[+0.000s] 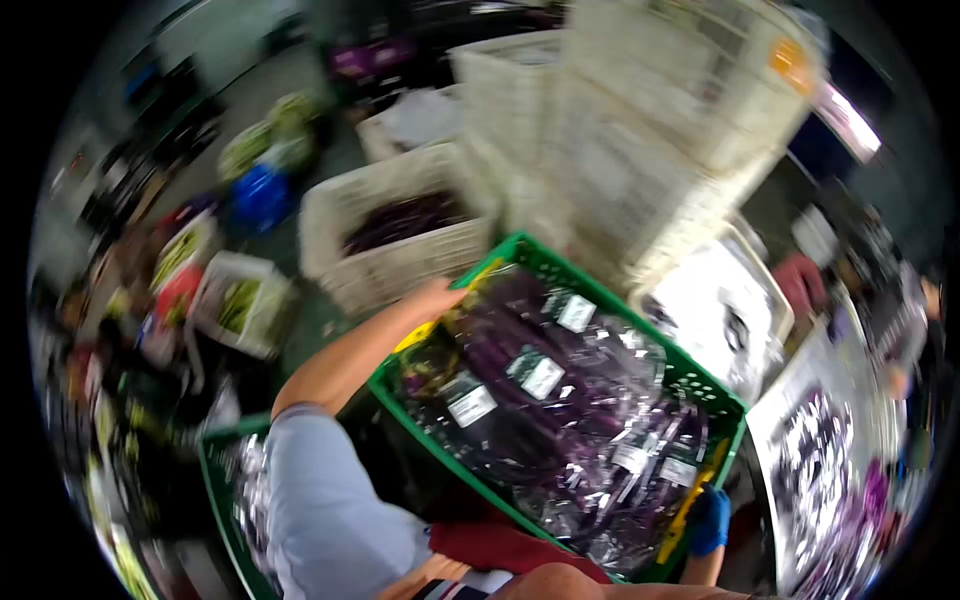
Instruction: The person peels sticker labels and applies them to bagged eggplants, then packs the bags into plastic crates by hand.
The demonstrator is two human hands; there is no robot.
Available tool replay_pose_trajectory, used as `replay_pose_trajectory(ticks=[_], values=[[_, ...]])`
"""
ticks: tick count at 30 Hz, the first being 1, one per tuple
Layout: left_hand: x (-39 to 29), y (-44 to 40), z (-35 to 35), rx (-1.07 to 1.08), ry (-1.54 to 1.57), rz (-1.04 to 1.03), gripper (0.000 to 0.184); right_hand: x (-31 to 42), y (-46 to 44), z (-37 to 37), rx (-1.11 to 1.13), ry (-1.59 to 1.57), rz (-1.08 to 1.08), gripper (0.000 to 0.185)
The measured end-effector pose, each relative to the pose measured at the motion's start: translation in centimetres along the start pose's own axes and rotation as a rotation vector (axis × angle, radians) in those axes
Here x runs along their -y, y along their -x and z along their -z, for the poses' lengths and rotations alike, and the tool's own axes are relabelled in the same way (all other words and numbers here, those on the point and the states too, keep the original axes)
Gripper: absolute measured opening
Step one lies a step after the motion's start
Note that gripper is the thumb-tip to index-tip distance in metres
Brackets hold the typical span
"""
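A green plastic crate (590, 280) with yellow end handles hangs tilted in front of my body. Inside it lie several clear bags of long purple eggplants (510, 340), each with a white label. My left hand (437, 298), bare, grips the crate's far left end by the yellow handle; its fingers are partly hidden behind the rim. At the opposite end, near my body, my right hand (708, 520) in a blue glove is closed on the other handle.
A white crate (400, 250) of loose dark eggplants stands beyond my left hand. Tall stacked white crates (660, 130) rise ahead. To the right is a metal table (775, 440) with bagged eggplants. Another green crate (215, 470) sits low at left, near a white basket (240, 310) of green vegetables.
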State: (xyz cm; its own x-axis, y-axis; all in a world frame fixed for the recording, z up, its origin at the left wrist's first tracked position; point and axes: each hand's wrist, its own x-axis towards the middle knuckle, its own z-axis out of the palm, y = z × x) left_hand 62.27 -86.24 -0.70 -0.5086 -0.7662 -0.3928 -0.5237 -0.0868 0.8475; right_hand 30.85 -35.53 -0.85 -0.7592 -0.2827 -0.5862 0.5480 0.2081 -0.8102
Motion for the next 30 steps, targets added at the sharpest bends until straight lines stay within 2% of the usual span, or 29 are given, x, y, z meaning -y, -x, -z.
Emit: replay_pose_trajectory(ticks=[1, 3, 4, 7, 11, 12, 13, 14, 16, 17, 18, 19, 20, 23, 25, 26, 30], values=[[1.6, 1.3, 1.2, 0.034, 0.073, 0.027, 0.026, 2.2, 0.9, -0.2, 0.090, -0.014, -0.052, 0.016], [2.1, 8.0, 3.1, -0.067, 0.068, -0.022, 0.028, 4.4, 0.4, 0.1, 0.161, 0.116, -0.015, 0.015], [2.6, 11.1, 3.6, -0.047, 0.184, 0.014, 0.028, 5.5, 0.3, 0.3, 0.208, 0.167, 0.026, 0.016], [3.6, 22.8, 3.0, -0.209, 0.346, 0.009, 0.028, 8.7, 0.1, -0.2, 0.443, 0.301, 0.157, 0.018], [5.9, 41.0, 1.3, -0.598, 0.434, 0.105, 0.027, 12.6, 1.1, -7.0, 0.800, 0.487, 0.339, 0.020], [3.7, 35.9, 0.6, -0.599, 0.375, 0.194, 0.027, 17.9, -6.1, -13.4, 0.878, 0.513, 0.303, 0.014], [2.9, 39.0, -2.4, -0.726, 0.459, 0.146, 0.027, 17.4, -8.7, -16.0, 0.819, 0.556, 0.485, 0.016], [3.5, 42.3, -3.9, -0.807, 0.521, 0.192, 0.028, 17.0, -11.1, -18.5, 0.736, 0.605, 0.663, 0.019], [2.6, 43.4, -5.6, -0.995, 0.650, 0.283, 0.031, 19.6, -11.6, -29.2, 1.263, 0.693, 0.368, 0.010], [2.2, 44.4, -6.5, -1.086, 0.706, 0.258, 0.032, 20.4, -10.4, -34.0, 1.503, 0.751, 0.193, 0.007], [2.4, 45.4, -7.3, -1.168, 0.753, 0.285, 0.031, 19.9, -8.6, -38.4, 1.495, 0.777, 0.267, 0.008], [0.3, 42.4, -11.4, -1.240, 0.778, 0.300, 0.031, 21.3, -11.6, -40.4, 1.406, 0.765, 0.289, 0.015], [-0.4, 44.0, -12.0, -1.327, 0.842, 0.321, 0.030, 21.8, -9.0, -44.7, 1.518, 0.869, 0.246, 0.007], [-3.3, 46.0, -14.2, -1.552, 0.978, 0.396, 0.028, 22.2, -2.1, -56.7, 1.724, 1.067, 0.163, 0.007], [-6.6, 48.3, -16.2, -1.667, 1.017, 0.378, 0.028, 23.4, 5.7, -59.9, 1.830, 1.315, 0.364, 0.018], [-7.7, 44.4, -20.7, -1.680, 1.045, 0.345, 0.028, 23.3, 2.8, -61.2, 1.870, 1.303, 0.425, 0.019], [-14.5, 44.2, -24.6, -1.864, 1.059, 0.345, 0.029, 20.9, 7.6, -67.0, 1.963, 1.305, 0.619, 0.017]])
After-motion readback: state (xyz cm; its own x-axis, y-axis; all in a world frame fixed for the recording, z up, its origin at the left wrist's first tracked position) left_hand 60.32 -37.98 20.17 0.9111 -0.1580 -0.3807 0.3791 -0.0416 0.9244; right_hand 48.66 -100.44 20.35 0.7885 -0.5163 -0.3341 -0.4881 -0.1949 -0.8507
